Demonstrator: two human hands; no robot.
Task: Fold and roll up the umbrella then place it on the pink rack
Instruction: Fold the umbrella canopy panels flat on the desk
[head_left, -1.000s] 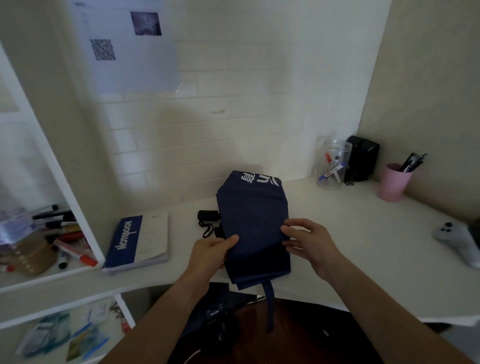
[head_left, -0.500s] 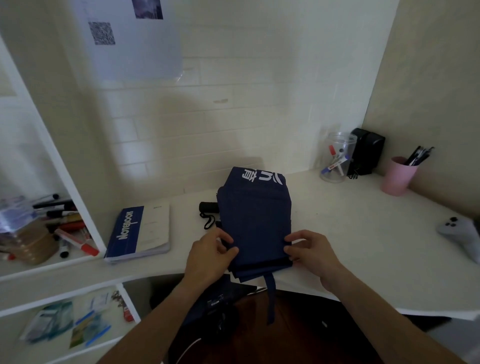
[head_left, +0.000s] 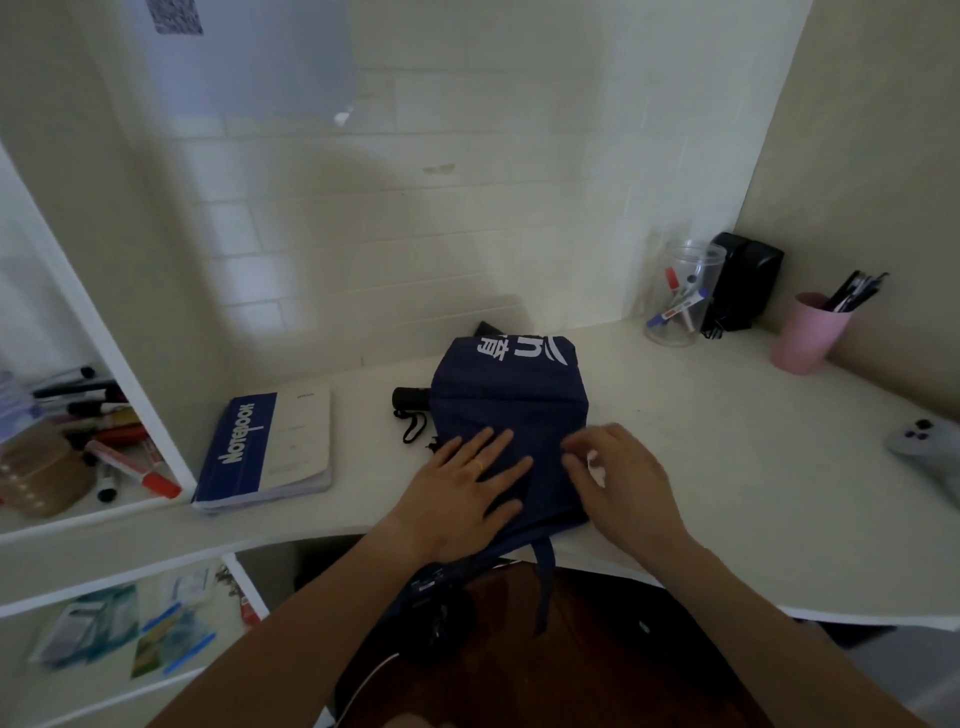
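The navy umbrella (head_left: 511, 400) lies collapsed on the white desk (head_left: 727, 467), its canopy folded into a flat pile with white lettering at the far end. Its black handle (head_left: 411, 399) with a wrist loop sticks out to the left. A fabric strap (head_left: 544, 582) hangs over the desk's front edge. My left hand (head_left: 460, 496) lies flat on the near left of the canopy, fingers spread. My right hand (head_left: 615, 478) rests on the canopy's near right edge, fingers curled at a fold. No pink rack is in view.
A blue and white notebook (head_left: 267, 452) lies left of the umbrella. A clear jar of markers (head_left: 680, 301), a black box (head_left: 745, 280) and a pink cup of pens (head_left: 810, 332) stand at the back right. A grey game controller (head_left: 930, 452) lies far right. White shelves (head_left: 78, 467) hold markers at left.
Both hands let go of the canopy's near edge. My left hand moved onto the cloth and flattened out; my right hand shifted up along the right edge. The view tilted downward.
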